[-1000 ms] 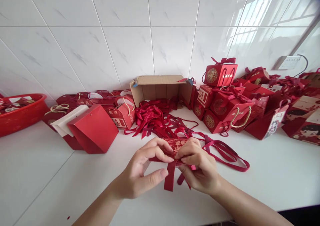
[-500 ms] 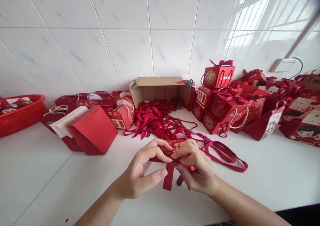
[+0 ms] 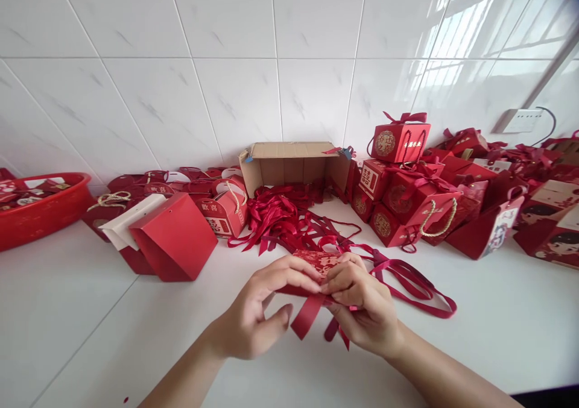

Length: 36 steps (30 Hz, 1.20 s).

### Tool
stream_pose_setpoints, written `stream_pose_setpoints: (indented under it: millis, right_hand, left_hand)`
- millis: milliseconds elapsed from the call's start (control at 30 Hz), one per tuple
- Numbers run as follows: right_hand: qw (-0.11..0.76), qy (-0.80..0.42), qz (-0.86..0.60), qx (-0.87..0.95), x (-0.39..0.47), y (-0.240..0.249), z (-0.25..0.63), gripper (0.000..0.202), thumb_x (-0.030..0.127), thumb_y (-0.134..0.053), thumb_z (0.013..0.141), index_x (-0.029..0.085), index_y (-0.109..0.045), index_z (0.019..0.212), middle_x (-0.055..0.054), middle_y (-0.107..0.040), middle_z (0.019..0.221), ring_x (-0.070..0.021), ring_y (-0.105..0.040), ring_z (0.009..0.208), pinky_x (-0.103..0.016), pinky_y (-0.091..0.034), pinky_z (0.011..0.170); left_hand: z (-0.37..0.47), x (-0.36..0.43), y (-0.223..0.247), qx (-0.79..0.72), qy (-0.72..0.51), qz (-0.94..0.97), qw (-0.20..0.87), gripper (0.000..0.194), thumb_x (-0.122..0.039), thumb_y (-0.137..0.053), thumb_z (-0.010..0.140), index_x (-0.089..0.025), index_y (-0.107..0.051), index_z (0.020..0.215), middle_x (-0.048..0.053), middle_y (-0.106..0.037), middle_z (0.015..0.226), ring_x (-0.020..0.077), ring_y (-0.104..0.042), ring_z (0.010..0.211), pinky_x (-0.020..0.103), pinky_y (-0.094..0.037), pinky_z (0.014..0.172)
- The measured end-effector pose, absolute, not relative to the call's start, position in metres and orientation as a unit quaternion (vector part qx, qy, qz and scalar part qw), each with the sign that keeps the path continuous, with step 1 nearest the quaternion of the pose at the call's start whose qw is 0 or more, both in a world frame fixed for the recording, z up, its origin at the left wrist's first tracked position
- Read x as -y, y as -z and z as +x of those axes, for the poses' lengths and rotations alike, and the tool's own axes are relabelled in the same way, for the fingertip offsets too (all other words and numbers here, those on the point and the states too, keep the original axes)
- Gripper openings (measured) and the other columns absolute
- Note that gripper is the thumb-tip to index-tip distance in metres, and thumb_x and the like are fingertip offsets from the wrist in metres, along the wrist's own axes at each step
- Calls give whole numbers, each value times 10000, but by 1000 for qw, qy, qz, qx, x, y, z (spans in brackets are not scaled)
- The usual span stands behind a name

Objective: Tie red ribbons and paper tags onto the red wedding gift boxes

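- While most things stand farther back on the white table (image 3: 289,378), one small red scrap (image 3: 126,399) lies nearest, at lower left.
- Left hand (image 3: 248,314): fingertips touch the near edge of the work; the thumb stands apart from them, so this grip clamps nothing.
- Right hand (image 3: 368,308): fingers and thumb are pinched together on that edge; which layers they hold, I cannot tell.
- One patterned red box (image 3: 314,262) lies between the hands, partly covered by them. One broad ribbon end (image 3: 307,317) slants from its near side toward the person; at least one narrower tail (image 3: 332,329) hangs beside it.
- Progress, judged from this: ribbon is at the box's edge, but its ends hang free and no bow shows, so this piece looks part done.
- Just beyond: one looped ribbon (image 3: 420,287) at right, and a tangled ribbon pile (image 3: 280,215), strands uncountable.
- Left: two tall boxes, one plain red (image 3: 178,239) and one white-flapped (image 3: 136,215) behind; then one rope-handled box (image 3: 235,218).
- Right: a stack of at least five boxes, topped by a bowed box (image 3: 402,143); farther right, a crowded heap, uncounted.
- Farthest: one cardboard box (image 3: 289,150), its opening facing forward, by the tiled wall (image 3: 235,94).
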State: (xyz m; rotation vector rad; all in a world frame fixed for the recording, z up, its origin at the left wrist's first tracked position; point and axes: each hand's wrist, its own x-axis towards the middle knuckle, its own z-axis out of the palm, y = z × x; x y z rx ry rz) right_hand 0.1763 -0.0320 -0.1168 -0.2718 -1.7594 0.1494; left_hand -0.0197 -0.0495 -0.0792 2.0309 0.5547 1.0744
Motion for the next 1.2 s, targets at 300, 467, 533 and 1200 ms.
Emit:
stream_pose_setpoints:
  millis: [300,467,533,1200]
  right_hand:
    - [575,-132,-198,783,40,106,176,362,98,-611,829,213,-550,1167,-46,-699,868,-180,-639,745,-352,-487,716]
    - [523,-135,-259,801,47,91,178,137,120,-625,836,203,-666,937,-28,-667,768,-139,-600,661,-260,-461,605]
    - [511,-148,-281,799,50,89,177,150,87,-588,822,193,-651,907,-18,-627,722,-131,-565,618,-239,-442,554]
    - [525,-243,-253,776,94,79,169,215,27,-496,759,186,-512,904,-32,-542,821,-121,-526,665,-218,-437,553]
  left_hand:
    - [-16,49,82,-214,-499,806,236,259,-47,-642,808,-242,-700,969,40,-619,861,164,-635,802,286,-558,707]
    - [-11,46,77,-228,-514,799,215,219,-67,-703,776,-217,-706,936,30,-639,781,161,-630,755,277,-555,674]
    - [-6,45,75,-243,-522,793,196,175,-79,-712,773,-210,-705,888,26,-644,771,156,-632,743,262,-548,656]
    - [8,94,57,-273,-542,784,128,208,-60,-723,754,-225,-710,878,-17,-558,682,98,-547,602,193,-481,531]
